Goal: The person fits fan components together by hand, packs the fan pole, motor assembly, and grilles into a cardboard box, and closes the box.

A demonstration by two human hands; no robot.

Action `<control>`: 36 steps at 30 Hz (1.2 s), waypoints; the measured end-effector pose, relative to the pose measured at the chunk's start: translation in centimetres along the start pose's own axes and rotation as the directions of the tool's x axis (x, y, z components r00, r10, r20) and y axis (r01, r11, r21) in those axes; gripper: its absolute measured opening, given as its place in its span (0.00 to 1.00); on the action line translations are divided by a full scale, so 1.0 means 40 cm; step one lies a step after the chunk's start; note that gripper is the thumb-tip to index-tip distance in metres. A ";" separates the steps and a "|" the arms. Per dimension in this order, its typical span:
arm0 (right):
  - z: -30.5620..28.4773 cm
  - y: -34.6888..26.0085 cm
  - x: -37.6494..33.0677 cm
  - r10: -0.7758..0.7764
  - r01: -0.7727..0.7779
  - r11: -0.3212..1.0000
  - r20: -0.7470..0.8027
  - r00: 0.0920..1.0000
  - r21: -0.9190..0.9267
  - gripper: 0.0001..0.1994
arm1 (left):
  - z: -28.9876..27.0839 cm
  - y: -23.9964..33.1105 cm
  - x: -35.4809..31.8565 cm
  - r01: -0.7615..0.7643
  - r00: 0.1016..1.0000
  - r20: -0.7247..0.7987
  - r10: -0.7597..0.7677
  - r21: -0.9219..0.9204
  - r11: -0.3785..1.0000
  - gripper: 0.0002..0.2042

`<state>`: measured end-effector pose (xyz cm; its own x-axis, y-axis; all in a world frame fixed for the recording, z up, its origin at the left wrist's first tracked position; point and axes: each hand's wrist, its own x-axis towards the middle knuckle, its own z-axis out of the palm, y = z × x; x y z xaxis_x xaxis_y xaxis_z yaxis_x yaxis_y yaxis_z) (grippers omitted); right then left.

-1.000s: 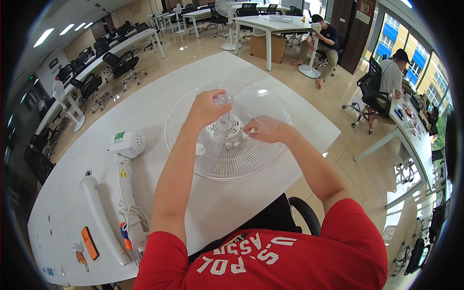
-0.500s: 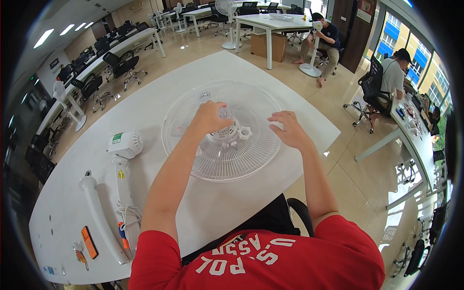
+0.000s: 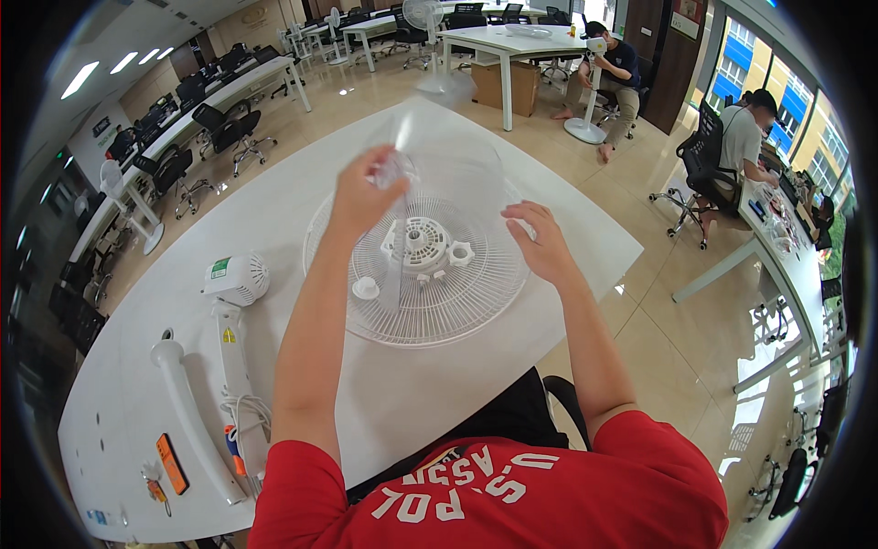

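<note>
White and broad, the table [image 3: 512, 165] fills the middle of a large office hall with a tan floor, rows of black chairs [image 3: 215, 123] along the left and more tables at the back. On it, right in front of the person, lies one round white fan grille [image 3: 416, 270], flat, with a hub piece [image 3: 422, 245] at its centre and two small white parts on its wires: a ring-shaped nut [image 3: 460, 253] beside the hub and a round cap [image 3: 366, 288] to the lower left. The left hand [image 3: 366, 192] is raised above the far left part of the grille, fingers closed around the hub of a clear plastic fan blade [image 3: 439, 146], which is lifted off the table and hard to make out against the white surface. The right hand [image 3: 540, 242] hovers over the grille's right rim, fingers loosely spread, holding nothing; whether it touches the blade's edge cannot be told. Left of the grille, well apart, lie one white motor head [image 3: 236, 277] with its stem and a coiled cord [image 3: 245, 412], one long white pole [image 3: 187, 416], and one orange flat object [image 3: 171, 463] near the table's near corner. Two other people sit at the far right, one [image 3: 615, 69] near a standing fan pole, one [image 3: 745, 137] at a side table. Nothing lies between the hands and the grille.
</note>
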<state>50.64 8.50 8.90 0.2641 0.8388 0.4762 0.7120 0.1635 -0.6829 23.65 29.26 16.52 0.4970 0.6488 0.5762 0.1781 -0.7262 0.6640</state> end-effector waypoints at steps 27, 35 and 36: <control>0.252 -0.111 0.187 -0.243 0.289 0.956 0.411 0.878 -0.053 0.31 | -0.034 -0.113 -0.184 0.780 0.596 0.624 -0.505 -0.598 0.183 0.21; 0.277 -0.089 0.183 -0.233 0.351 0.920 0.473 0.850 -0.176 0.30 | -0.097 -0.034 -0.281 0.845 0.497 0.546 -0.674 -0.482 0.232 0.22; 0.278 -0.092 0.185 -0.238 0.360 0.916 0.484 0.842 -0.176 0.31 | -0.106 -0.036 -0.294 0.844 0.498 0.542 -0.677 -0.484 0.232 0.22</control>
<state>42.74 19.87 8.80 -0.2619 0.9189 0.2949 0.8622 0.3601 -0.3563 13.95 23.64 10.77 0.5871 0.6912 -0.4213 0.0496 0.4888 0.8710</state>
